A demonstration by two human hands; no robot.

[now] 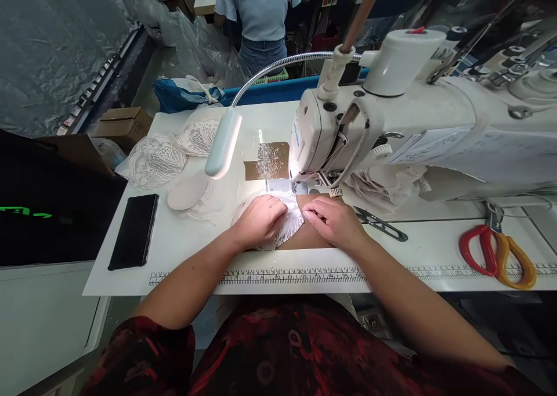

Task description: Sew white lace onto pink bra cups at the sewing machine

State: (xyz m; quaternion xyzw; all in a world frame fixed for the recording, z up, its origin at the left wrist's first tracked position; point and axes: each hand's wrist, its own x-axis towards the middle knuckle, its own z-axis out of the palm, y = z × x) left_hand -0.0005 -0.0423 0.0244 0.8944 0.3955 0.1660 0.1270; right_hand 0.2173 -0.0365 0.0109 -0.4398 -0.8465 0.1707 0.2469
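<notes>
A piece of white lace fabric [292, 217] lies under the needle area of a white sewing machine [391, 123]. My left hand [259, 219] rests curled on the lace, pressing it to the table. My right hand [333, 220] lies beside it with fingers bent, pinching the lace edge over a tan cardboard patch [304, 238]. The needle itself is hidden behind the machine head.
Lace pieces [156, 158] and beige cups [187, 190] are piled at the left. A black phone [134, 230] lies near the table's left edge. A gooseneck lamp [223, 143] hangs over the work. Thread snips [380, 225] and red-and-orange scissors [496, 254] lie at the right. A person [261, 18] stands behind.
</notes>
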